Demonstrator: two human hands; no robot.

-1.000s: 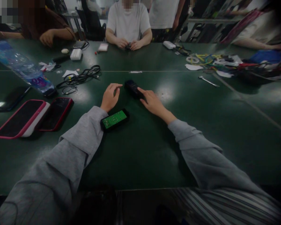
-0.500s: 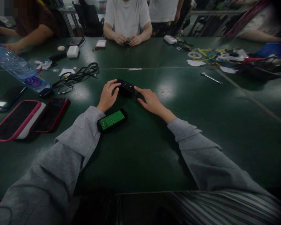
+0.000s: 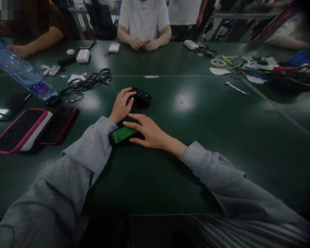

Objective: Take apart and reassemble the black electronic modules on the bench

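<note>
A black device [image 3: 144,97] lies on the dark green table [image 3: 155,179], and the fingertips of my left hand [image 3: 122,105] rest at its left end, fingers apart. Nearer to me is a black case with a green circuit board [image 3: 120,135] facing up. Over the right end of that case my right hand [image 3: 151,132] is spread, its fingers apart and hiding part of the board. Whether the right fingertips touch the case I cannot tell.
Phones [image 3: 58,125] and a tilted water bottle [image 3: 28,74] are on the left, with black cables [image 3: 93,81] behind. A wrench [image 3: 237,88] and tangled wires [image 3: 258,65] lie right. Across the table a person's hands [image 3: 144,44] hold something small and dark.
My right hand has left the right end of the black device and moved left and nearer, over the circuit board case. My left hand stays at the device. The view has shifted slightly.
</note>
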